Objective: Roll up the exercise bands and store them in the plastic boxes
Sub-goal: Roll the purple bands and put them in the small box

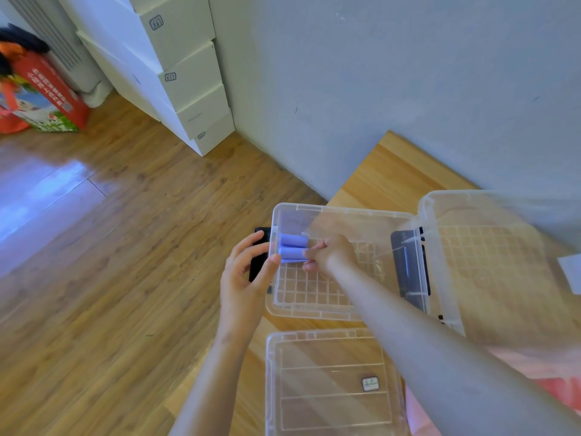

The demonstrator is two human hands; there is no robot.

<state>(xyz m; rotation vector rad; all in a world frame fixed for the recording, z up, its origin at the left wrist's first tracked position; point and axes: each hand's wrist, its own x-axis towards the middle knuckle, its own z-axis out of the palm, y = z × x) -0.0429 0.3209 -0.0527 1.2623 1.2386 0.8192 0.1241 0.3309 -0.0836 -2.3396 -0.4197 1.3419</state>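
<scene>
Lid [330,388]: off.
Right hand [327,251]: pinches band rolls [294,248].
Left hand [248,272]: thumb steadying; grip unclear.
Tip: keep pinch until inside box [345,210].

The second white cardboard box [191,69] in the stack against the wall carries a small framed mark on its end that reads "X17". The top white cardboard box [179,29] bears the same kind of framed mark, tilted, and it seems to read "X17" too. The bottom white box [213,136] has a like mark, too small to read. White Chinese characters on the red shopping bag [47,89] are blurred. A small square sticker [370,383] on the clear plastic lid [314,413] is illegible.
</scene>
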